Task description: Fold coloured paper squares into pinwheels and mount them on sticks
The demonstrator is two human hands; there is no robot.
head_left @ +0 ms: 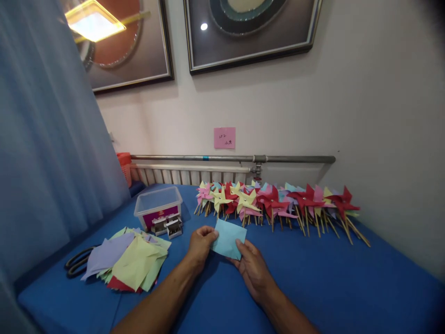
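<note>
Above blue surface [327, 283], left hand [200, 243] and right hand [252, 266] pinch squarish paper [228, 237], top edge sloping down rightward.

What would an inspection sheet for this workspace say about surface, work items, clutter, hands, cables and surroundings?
Surface: blue tabletop.
Work items: light-blue paper in hand; loose paper pile at left; finished pinwheels along the back.
Clutter: plastic tub, small open boxes before it; dark looped handles beside the pile.
Hands: left hand pinches the light-blue paper's left edge; right hand grips its lower right.
Cables: nothing seen.
Surroundings: blue curtain at left; pipe, pink note and framed pictures behind.
</note>
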